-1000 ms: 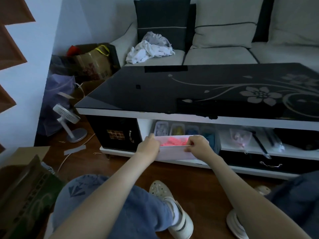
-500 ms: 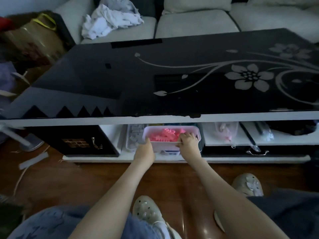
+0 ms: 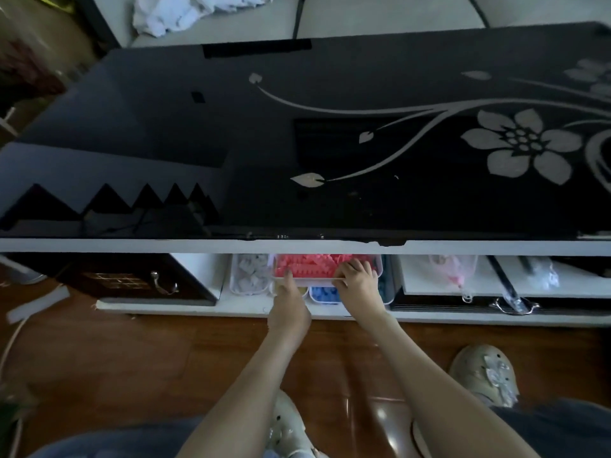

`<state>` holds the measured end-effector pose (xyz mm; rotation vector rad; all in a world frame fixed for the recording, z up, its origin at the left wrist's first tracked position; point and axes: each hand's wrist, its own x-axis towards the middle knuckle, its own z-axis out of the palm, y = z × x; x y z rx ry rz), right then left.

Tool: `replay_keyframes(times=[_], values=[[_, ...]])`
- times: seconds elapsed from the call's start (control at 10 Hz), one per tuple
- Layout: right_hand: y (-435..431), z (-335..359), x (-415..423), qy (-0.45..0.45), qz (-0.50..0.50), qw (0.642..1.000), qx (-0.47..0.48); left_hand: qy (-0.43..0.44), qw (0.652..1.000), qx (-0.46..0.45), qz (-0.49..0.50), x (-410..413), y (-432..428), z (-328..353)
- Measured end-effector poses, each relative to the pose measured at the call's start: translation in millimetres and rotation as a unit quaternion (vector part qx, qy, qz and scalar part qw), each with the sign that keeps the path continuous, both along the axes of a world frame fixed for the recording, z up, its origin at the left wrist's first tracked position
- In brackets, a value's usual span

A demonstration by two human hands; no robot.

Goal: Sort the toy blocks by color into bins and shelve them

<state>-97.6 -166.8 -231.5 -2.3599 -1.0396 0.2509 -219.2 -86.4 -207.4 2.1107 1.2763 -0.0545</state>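
Head view is showing the right hand (image 3: 358, 285) curling its fingers (image 3: 355, 267) over the near rim of the bin (image 3: 312, 278) and the left hand (image 3: 289, 305) hooking a thumb there, other fingers hiding, probably steadying both ends. Thin and translucent, holding knobbly pink blocks (image 3: 307, 264), it is sitting atop a blue bin (image 3: 325, 295) on the shelf (image 3: 198, 305) beneath the glossy black surface (image 3: 330, 193).

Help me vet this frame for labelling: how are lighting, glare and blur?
Head view: dim overall; the glossy tabletop mirrors dark zigzag shapes at its left; the pink-block bin sits in shelf shadow yet stays readable; the floor shows a glare patch; the far left edge looks smeared.
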Motion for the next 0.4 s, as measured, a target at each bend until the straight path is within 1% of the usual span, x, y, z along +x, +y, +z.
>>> replay_keyframes(times=[0.1,0.2,0.3,0.4], values=[[-3,6,-1,-0.002,0.000,1.000,-0.014,-0.010,0.998,0.057,0.011,10,-10,7],[-7,16,-10,-0.012,0.002,1.000,-0.018,-0.010,0.996,0.080,-0.021,19,-21,19],[-11,25,-22,-0.040,-0.013,0.999,-0.002,-0.015,0.994,0.094,-0.056,23,-29,25],[-19,25,-30,-0.056,-0.028,0.997,0.035,-0.022,0.988,0.127,-0.083,22,-40,31]])
